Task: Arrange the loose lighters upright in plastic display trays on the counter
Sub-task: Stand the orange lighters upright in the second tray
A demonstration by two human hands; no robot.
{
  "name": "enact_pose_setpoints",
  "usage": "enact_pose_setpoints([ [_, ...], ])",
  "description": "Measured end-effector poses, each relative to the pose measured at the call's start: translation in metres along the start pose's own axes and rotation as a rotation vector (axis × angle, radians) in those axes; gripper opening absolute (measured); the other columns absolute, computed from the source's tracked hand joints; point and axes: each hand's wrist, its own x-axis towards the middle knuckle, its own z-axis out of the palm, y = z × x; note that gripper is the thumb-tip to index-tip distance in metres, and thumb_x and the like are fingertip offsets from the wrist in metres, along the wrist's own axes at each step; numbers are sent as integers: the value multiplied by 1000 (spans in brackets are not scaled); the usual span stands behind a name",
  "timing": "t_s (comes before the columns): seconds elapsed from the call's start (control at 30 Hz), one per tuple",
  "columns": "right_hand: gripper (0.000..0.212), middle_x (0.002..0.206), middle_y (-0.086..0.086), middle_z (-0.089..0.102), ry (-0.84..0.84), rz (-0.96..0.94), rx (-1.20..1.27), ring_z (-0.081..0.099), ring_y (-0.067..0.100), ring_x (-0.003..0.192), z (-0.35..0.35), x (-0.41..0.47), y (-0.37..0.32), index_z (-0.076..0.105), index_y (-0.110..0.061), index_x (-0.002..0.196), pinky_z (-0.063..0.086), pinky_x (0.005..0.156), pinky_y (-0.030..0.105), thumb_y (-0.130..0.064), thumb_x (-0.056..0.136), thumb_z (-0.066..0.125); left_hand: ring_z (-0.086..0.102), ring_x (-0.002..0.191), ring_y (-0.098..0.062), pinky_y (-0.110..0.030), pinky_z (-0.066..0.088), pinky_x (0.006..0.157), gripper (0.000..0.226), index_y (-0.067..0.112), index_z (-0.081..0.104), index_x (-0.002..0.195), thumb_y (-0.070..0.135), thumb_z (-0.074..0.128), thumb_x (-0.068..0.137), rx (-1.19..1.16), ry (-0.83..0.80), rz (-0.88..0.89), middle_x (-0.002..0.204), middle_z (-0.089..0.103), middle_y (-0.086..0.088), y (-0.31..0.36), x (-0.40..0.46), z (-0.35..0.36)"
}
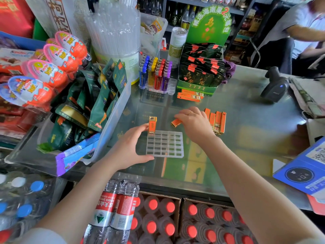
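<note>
A clear plastic grid tray [165, 145] lies on the glass counter. One orange-and-gold lighter [152, 125] stands upright in its far left corner slot. My left hand [130, 148] holds the tray's left edge, thumb along the near side and fingers by the standing lighter. My right hand [193, 123] reaches over a lighter lying flat [175, 122] and grips it at its end. Several more orange lighters [217, 122] lie side by side just right of that hand. Others [189, 96] are stacked farther back.
A filled tray of blue, yellow, red and purple lighters [155, 76] stands at the back. A green tea display box [200, 71], a bin of snack packets [91, 106], a barcode scanner [275, 85] and a blue payment sign [306, 169] surround the work area. A person sits far right.
</note>
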Motion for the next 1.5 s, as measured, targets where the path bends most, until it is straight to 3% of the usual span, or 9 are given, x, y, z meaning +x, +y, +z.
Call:
enact_pose_setpoints([
  [0.13, 26, 118, 2, 61, 23, -75, -42, 41, 26, 110, -12, -1, -3, 54, -17, 117, 32, 85, 34, -14, 92, 48, 23, 121, 7, -18, 20, 104, 91, 26, 23, 141, 35, 77, 69, 16, 12, -2, 142, 32, 11, -1, 1, 1],
  [0.33, 11, 82, -3, 62, 206, 401, 1169, 55, 11, 70, -28, -23, -30, 57, -17, 96, 45, 65, 26, -15, 86, 61, 32, 129, -12, -23, 24, 104, 88, 19, 29, 139, 37, 77, 67, 70, 98, 23, 140, 39, -1, 1, -1, 7],
  [0.43, 8, 75, 2, 64, 137, 428, 1429, 58, 10, 62, -25, -34, -42, 57, -11, 95, 51, 63, 22, -11, 87, 59, 34, 128, -14, -27, 27, 103, 88, 20, 32, 137, 39, 78, 65, 81, 124, 5, 137, 42, -1, 2, -1, 9],
  [0.63, 5, 71, 5, 64, 177, 472, 1372, 60, 10, 55, -18, -33, -57, 58, -6, 86, 53, 56, 21, -10, 85, 61, 35, 124, -12, -21, 25, 97, 85, 22, 37, 134, 39, 80, 63, 89, 121, 3, 133, 46, 2, 6, -3, 8],
  [0.77, 3, 71, 6, 65, 141, 343, 1211, 64, 18, 61, -17, -25, -62, 58, -5, 88, 58, 67, 32, -4, 85, 59, 36, 124, -11, -20, 26, 96, 85, 21, 37, 134, 39, 80, 63, 87, 114, 1, 133, 46, 3, 5, -3, 8],
  [1.0, 6, 86, 4, 68, 56, 119, 827, 63, 8, 62, -17, -26, -56, 60, -13, 91, 49, 58, 18, -10, 86, 58, 35, 125, -11, -19, 25, 96, 83, 24, 35, 134, 36, 79, 65, 72, 93, -5, 134, 46, 4, 6, -4, 8],
  [1.07, 9, 93, 6, 69, 37, 59, 723, 65, 13, 61, -16, -26, -56, 60, -11, 96, 49, 56, 24, -12, 88, 57, 35, 125, -10, -20, 25, 97, 84, 25, 35, 135, 36, 79, 65, 73, 88, -10, 135, 45, 5, 7, -4, 8],
  [1.4, 13, 99, 6, 69, 48, 20, 615, 60, 21, 64, -5, -24, -53, 61, -10, 97, 52, 67, 36, -15, 85, 61, 34, 126, -9, -23, 26, 99, 85, 29, 33, 134, 39, 80, 63, 74, 66, -24, 136, 43, 9, 7, -1, 6],
  [1.5, 31, 111, 5, 64, -34, -33, 510, 58, 24, 86, -9, -21, -46, 55, -13, 116, 47, 79, 37, -8, 85, 56, 34, 127, -7, -23, 26, 100, 85, 28, 33, 135, 39, 79, 64, 70, 55, -20, 137, 42, 9, 8, 2, 6],
])
